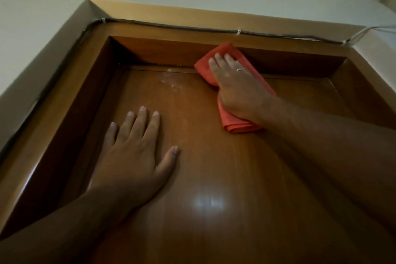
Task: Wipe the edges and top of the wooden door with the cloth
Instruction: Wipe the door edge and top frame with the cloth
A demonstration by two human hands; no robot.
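I look up at a glossy brown wooden door (214,156) set in its frame. My right hand (237,83) presses a folded red cloth (237,125) flat against the door's top edge, where it meets the frame's underside. The cloth's upper corner sticks out above my fingertips and its lower fold hangs below my wrist. A ring sits on one finger. My left hand (137,146) lies flat on the door face, fingers spread, holding nothing. A pale dusty smear (171,83) shows on the door left of the cloth.
The wooden door frame (70,96) surrounds the door on the left, top and right. A dark cable (171,27) clipped with white ties runs along the frame's top and down its left side. White walls and ceiling lie beyond. White wires (372,30) leave at the upper right.
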